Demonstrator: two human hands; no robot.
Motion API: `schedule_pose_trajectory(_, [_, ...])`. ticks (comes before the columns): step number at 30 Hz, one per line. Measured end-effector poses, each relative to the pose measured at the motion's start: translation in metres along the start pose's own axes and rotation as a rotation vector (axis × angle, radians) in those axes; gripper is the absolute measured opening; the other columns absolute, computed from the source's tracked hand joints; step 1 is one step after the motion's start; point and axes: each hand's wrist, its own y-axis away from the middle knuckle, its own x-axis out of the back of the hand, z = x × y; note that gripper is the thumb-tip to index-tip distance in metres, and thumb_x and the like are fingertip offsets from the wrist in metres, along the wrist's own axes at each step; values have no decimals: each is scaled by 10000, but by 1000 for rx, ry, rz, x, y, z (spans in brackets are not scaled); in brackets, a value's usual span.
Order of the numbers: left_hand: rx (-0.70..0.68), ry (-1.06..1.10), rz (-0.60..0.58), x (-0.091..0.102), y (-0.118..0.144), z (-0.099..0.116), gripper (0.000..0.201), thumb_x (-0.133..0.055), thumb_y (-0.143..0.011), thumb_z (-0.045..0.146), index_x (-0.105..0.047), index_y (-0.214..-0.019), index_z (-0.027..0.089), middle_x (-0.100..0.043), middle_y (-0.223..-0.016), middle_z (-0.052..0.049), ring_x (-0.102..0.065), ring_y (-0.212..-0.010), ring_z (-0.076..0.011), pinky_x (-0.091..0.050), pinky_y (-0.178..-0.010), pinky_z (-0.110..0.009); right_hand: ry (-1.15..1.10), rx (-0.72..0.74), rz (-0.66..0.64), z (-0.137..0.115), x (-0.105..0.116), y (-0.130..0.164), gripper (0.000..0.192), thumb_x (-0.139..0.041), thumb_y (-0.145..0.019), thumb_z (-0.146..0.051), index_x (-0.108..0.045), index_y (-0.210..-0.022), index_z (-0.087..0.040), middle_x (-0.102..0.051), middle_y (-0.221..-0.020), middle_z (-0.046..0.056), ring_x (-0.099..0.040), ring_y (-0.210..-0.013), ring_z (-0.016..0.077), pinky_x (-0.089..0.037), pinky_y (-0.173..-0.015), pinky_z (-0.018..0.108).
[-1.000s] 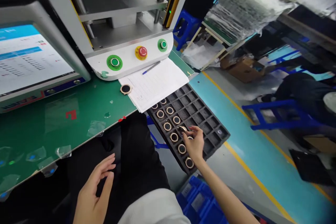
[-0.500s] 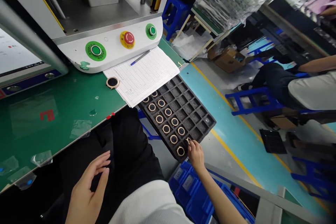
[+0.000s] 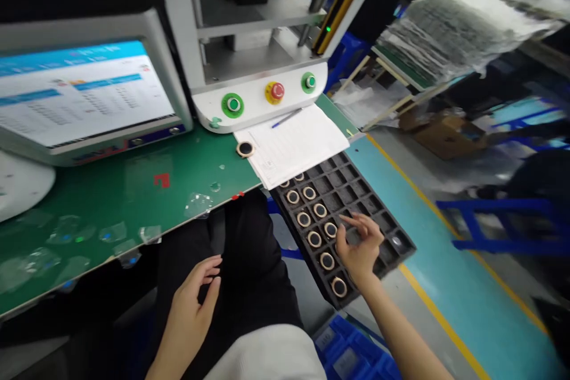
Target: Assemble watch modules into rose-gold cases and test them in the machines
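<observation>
Over the black compartment tray [image 3: 378, 205], my right hand [image 3: 361, 246] is open, its thumb and fingers apart with nothing seen between them. Round gold-rimmed pieces with dark centres, like watch cases [image 3: 327, 261], sit in its left columns. One watch case [image 3: 330, 230] lies close beside my right thumb; compartments under the hand are hidden. My left hand [image 3: 193, 306] hovers near my lap, empty, with fingers loosely curled and the thumb apart. A single watch case [image 3: 244, 149] rests on the green table by the corner of the paper sheets [image 3: 303, 142].
A press machine's white control panel [image 3: 262, 98] has two green buttons and a red stop button. Left of it stands a monitor [image 3: 89, 95]. A pen [image 3: 286, 118] lies on the sheets. Plastic film scraps [image 3: 198, 205] dot the table [image 3: 187, 160]. Blue bins [image 3: 351, 350] stand below the tray.
My right hand has opened from its pinch at a watch case near the tray's near end and moved farther over the tray. The view has turned left, showing more of the monitor.
</observation>
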Motion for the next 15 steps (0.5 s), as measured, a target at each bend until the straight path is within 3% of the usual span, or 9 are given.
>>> schedule_pose_trajectory(4, [1, -9, 86, 11, 16, 16, 328, -491, -922, 349, -700, -1140, 219, -730, -1160, -93, -726, -971, -236, -614, -863, -379, -178, 62, -117, -64, -81, -91, 285, -560, -925, -335, -471, -1174, -227, -576, -1157, 117, -614, -1136, 266, -550, -921, 460])
schedule_pose_trajectory(8, [91, 60, 163, 16, 36, 15, 325, -525, -911, 365, -710, -1142, 231, -733, -1140, -93, -712, -994, -252, -599, -875, -387, -271, 66, -251, -128, -143, -145, 494, -632, -829, -409, -441, -1226, -186, -494, -1316, 201, -586, -1159, 350, -540, -896, 527])
schedule_pose_trajectory(11, [182, 142, 156, 17, 48, 10, 302, -557, -900, 362, -724, -1117, 235, -746, -1066, -87, -705, -987, -254, -586, -862, -363, -308, -5, -301, -160, -166, -162, 563, -635, -805, -371, -417, -1266, -134, -411, -1382, 268, -531, -1209, 423, -477, -931, 600])
schedule_pose_trajectory(15, [236, 192, 211, 21, 54, 11, 272, -588, -895, 368, -741, -1076, 235, -739, -991, -83, -688, -933, -247, -545, -881, -363, -412, -146, -329, -178, -167, -174, 513, -614, -792, -341, -453, -1229, -126, -425, -1321, 269, -590, -1095, 420, -451, -910, 624])
